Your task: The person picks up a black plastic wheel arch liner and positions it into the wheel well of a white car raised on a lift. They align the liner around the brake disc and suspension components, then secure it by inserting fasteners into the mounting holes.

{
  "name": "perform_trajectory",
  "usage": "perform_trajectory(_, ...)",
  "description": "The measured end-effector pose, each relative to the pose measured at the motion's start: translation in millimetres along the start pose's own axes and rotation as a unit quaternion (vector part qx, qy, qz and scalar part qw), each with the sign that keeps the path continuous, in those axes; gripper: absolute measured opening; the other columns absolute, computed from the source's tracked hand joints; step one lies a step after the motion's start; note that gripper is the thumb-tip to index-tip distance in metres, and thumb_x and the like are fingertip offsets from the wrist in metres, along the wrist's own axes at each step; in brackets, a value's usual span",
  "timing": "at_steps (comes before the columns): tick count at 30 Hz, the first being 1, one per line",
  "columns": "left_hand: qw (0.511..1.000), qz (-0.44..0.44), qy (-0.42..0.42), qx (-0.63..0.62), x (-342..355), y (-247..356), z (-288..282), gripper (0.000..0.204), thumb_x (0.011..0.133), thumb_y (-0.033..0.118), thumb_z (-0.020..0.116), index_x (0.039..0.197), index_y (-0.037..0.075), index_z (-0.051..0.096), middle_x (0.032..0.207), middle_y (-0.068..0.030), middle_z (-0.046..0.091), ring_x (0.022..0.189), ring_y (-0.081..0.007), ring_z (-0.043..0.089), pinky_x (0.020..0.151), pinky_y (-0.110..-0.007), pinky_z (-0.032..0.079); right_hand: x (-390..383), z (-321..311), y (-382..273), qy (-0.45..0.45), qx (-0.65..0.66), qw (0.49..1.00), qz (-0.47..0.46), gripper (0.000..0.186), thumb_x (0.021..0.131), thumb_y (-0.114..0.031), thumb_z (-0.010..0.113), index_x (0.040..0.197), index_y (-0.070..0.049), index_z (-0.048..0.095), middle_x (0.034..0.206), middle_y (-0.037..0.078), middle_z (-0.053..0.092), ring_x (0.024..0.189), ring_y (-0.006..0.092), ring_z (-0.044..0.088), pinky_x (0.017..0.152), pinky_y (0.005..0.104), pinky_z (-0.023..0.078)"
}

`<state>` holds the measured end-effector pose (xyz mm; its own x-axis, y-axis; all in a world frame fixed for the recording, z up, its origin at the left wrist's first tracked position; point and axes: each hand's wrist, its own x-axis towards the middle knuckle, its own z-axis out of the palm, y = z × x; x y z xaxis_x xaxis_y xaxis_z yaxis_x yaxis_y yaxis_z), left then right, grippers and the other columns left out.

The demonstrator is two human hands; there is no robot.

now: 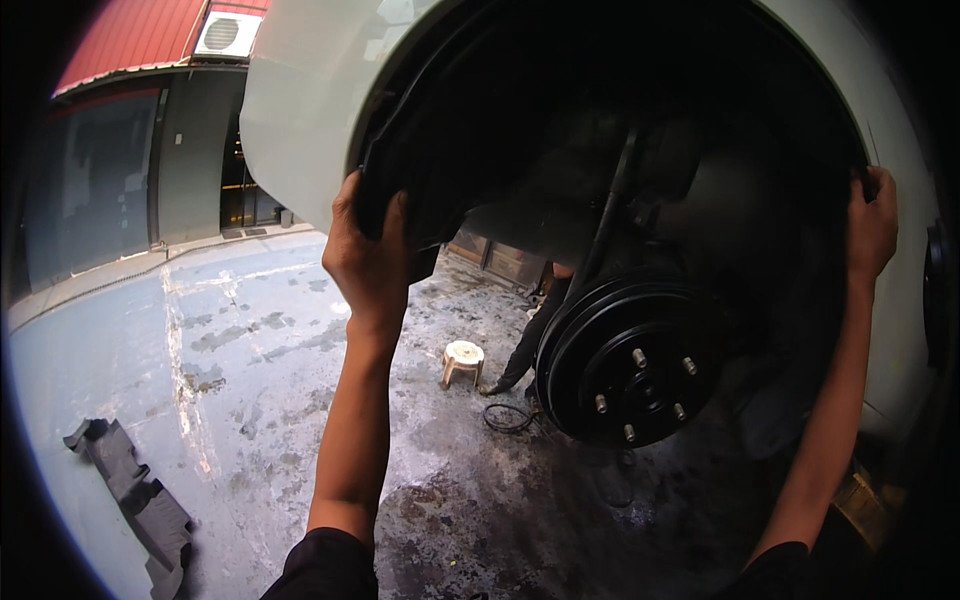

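Observation:
A white car's wheel arch (310,110) rises in front of me, lined by a dark wheel arch liner (400,140). At the left side of the opening, my left hand (368,245) grips the liner's edge, thumb on its inner face. My right hand (873,225) is closed on the liner's rim at the right side of the arch; its fingertips are partly hidden. Between my arms sits a black brake drum (625,375) with several bare wheel studs and no wheel on it. A dark strut (608,205) runs up behind the drum into shadow.
A long dark plastic panel (140,510) lies on the worn grey floor (270,400) at left. Beyond the car stand a small white-topped stool (463,355) and another person's leg (530,345), beside a coiled hose or cable (508,418). A building (90,190) stands far left.

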<state>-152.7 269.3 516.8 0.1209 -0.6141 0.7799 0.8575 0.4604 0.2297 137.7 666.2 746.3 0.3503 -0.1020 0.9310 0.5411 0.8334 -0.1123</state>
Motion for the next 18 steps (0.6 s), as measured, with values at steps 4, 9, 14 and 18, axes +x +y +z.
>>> perform_trajectory(4,0.999,-0.019,-0.006,-0.035,2,6,-1,0.046,0.085,0.004,0.080,0.127,-0.003,0.062,0.113,-0.0194,0.073,0.103,-0.0278,0.073,0.091,-0.036,0.057,1,-7,2,0.011,0.006,0.999,-0.031,0.024,0.101,-0.032,0.062,0.116,-0.014,0.064,0.110,0.000,0.070,0.095,0.0192,0.070,0.081,0.0363,0.055)
perform_trajectory(9,0.998,-0.045,-0.007,-0.045,-2,3,1,0.044,0.088,0.006,0.079,0.127,-0.002,0.063,0.117,-0.0145,0.073,0.107,-0.0209,0.070,0.097,-0.034,0.055,0,-15,-7,-0.005,0.027,0.999,-0.021,0.021,0.099,-0.031,0.064,0.109,-0.013,0.063,0.101,-0.002,0.068,0.076,0.0166,0.064,0.071,0.0362,0.051)
perform_trajectory(14,0.998,-0.054,-0.006,-0.041,-4,10,-1,0.043,0.088,0.006,0.079,0.127,-0.002,0.064,0.118,-0.0147,0.073,0.107,-0.0213,0.070,0.097,-0.035,0.055,-2,-15,-7,0.021,0.037,0.998,-0.035,0.020,0.099,-0.029,0.064,0.109,-0.012,0.063,0.102,-0.001,0.068,0.080,0.0176,0.065,0.073,0.0366,0.052)
perform_trajectory(18,0.999,-0.046,-0.012,-0.006,-1,15,-4,0.044,0.087,0.005,0.079,0.127,-0.004,0.064,0.118,-0.0182,0.072,0.107,-0.0263,0.071,0.096,-0.037,0.056,0,-17,-5,0.003,0.006,0.999,-0.042,0.021,0.098,-0.028,0.066,0.111,-0.012,0.062,0.106,0.000,0.068,0.087,0.0195,0.067,0.076,0.0384,0.053)
